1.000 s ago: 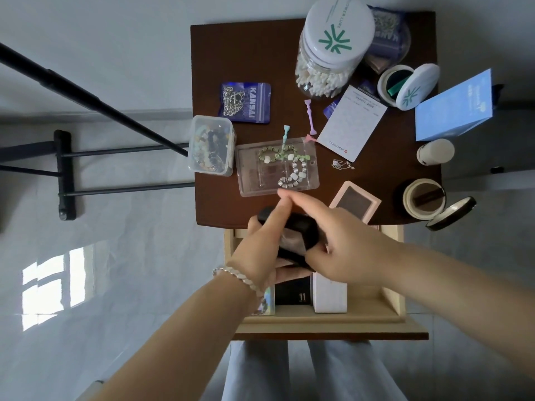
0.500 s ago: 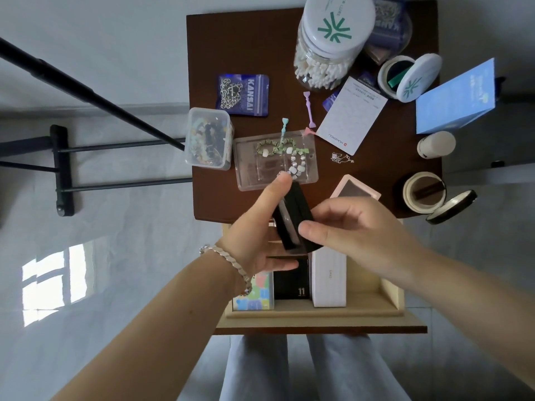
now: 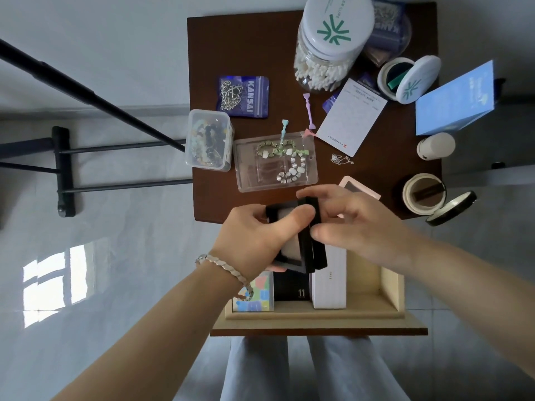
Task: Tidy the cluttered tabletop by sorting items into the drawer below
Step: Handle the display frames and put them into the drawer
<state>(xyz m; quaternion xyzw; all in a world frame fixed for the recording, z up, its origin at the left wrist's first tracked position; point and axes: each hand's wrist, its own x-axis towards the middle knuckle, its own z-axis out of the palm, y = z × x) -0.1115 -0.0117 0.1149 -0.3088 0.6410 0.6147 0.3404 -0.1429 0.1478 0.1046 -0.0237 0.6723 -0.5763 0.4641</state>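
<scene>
Both hands hold a small black box (image 3: pixel 292 244) with a pale inner panel over the open wooden drawer (image 3: pixel 388 287). My left hand (image 3: pixel 254 235) grips it from the left, thumb lying across its top. My right hand (image 3: pixel 350 224) pinches its black right side, which looks like a second black piece standing on edge. In the drawer stand a colourful box (image 3: pixel 256 293), a black box marked 11 (image 3: pixel 292 287) and a white box (image 3: pixel 330 282). The dark brown tabletop (image 3: pixel 260 47) lies beyond the hands.
On the table: a clear tray with bracelets (image 3: pixel 275 166), a bead tub (image 3: pixel 209 139), a blue chain pouch (image 3: pixel 243 96), a cotton-swab jar (image 3: pixel 333 44), a white card (image 3: pixel 351 117), a pink-rimmed box (image 3: pixel 360 191), an open round tin (image 3: pixel 424 195), a blue booklet (image 3: pixel 454 102). A black stand (image 3: pixel 86 94) is at left.
The black box has turned from standing on edge to lying flatter with its pale inside facing up. My left thumb now lies across it and my right hand has shifted to its right edge.
</scene>
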